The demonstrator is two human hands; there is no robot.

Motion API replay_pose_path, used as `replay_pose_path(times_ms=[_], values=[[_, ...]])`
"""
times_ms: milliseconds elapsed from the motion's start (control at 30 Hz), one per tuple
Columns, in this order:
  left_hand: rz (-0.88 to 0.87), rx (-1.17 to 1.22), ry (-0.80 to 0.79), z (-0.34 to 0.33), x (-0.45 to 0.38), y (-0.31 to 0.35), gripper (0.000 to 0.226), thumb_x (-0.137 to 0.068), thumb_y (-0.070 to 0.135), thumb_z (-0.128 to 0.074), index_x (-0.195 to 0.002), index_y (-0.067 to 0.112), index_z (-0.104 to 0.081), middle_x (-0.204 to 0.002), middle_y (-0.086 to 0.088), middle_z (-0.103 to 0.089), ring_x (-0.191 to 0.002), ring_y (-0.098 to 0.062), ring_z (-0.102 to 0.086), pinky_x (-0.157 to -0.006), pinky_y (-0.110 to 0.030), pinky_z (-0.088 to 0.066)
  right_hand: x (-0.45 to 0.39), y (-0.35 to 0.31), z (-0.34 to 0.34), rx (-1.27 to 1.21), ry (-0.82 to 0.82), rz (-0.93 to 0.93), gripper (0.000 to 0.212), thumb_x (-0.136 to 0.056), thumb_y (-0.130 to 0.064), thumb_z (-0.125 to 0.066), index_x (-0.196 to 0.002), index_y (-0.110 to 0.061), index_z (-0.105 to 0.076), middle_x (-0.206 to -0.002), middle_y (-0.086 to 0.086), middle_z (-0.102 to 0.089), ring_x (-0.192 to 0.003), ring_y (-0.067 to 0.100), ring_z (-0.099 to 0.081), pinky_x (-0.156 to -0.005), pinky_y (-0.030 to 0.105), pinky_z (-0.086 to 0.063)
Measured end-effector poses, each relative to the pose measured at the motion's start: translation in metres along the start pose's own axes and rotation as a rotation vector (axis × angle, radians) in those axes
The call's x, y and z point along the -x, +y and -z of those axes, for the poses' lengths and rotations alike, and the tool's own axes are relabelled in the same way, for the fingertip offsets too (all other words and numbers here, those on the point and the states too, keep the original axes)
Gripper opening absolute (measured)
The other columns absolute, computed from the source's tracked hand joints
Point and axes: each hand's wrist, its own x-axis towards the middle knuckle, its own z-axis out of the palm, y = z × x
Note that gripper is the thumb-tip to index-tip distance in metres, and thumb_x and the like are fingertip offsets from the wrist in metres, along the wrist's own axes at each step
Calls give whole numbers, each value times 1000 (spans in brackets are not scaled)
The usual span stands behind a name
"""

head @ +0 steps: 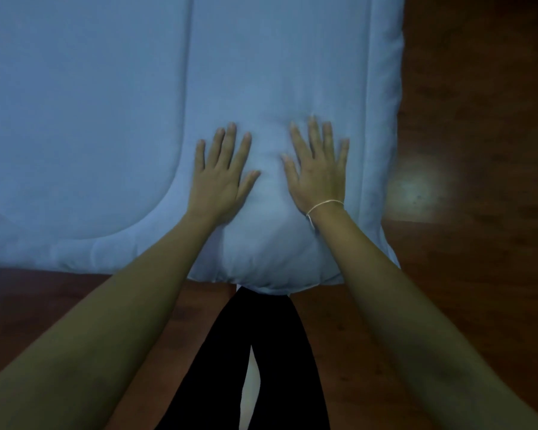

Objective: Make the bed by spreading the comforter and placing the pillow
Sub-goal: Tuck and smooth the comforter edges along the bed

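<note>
We've got loads of open comforter to our left, nothing on it. On the right its edge sits close, then bare wood floor. Our own legs block the space right below the near edge

The comforter lies spread from the far edge of the view to near the person, with the wooden floor to its right and along its near edge. The left hand and right hand lie flat, fingers spread, side by side on the comforter's near right part, just left of its right border, with a thin cord around the right wrist. The person's legs stand on the floor between the forearms, just near of the comforter's edge.
</note>
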Motion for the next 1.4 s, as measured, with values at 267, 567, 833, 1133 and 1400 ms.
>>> replay_pose_path(times_ms=[267,567,833,1133,1400], values=[[51,54,-152,16,43,-11,73,-91,59,-13,-151,19,-3,-160,-5,-2,-148,-25,-5,-119,-48,-7,48,67,24,-300,-242,-615,64,-96,-58,-17,-152,-31,-2,-162,4,-2,-149,30,-1,-118,56,-8],[157,136,-278,72,47,25,93,-76,72,3,-151,17,0,-159,-16,3,-147,-36,-1,-117,-51,-7,83,72,125,-112,-318,-451,63,-98,-52,-21,-152,-28,2,-162,4,3,-149,28,5,-119,51,-3],[161,134,-230,125,20,107,85,-85,71,1,-151,19,-3,-159,-7,-12,-147,-23,-13,-118,-47,-7,74,104,178,-146,-298,-334,65,-97,-53,-28,-152,-30,-1,-161,6,8,-148,32,10,-119,54,-6],[224,253,219,160,-8,230,40,-94,29,-49,-130,9,-52,-127,-15,-60,-109,-32,-60,-98,-46,-42,53,207,243,-215,-290,-158,59,-95,-50,-37,-149,-29,-23,-161,6,-9,-149,27,-3,-118,53,-5],[199,276,226,148,-26,320,39,-92,22,-51,-129,13,-52,-125,-10,-61,-110,-29,-60,-100,-42,-39,43,284,260,-266,-210,-218,57,-93,-44,-47,-145,-31,-30,-161,6,-9,-149,28,-2,-117,54,-9]])
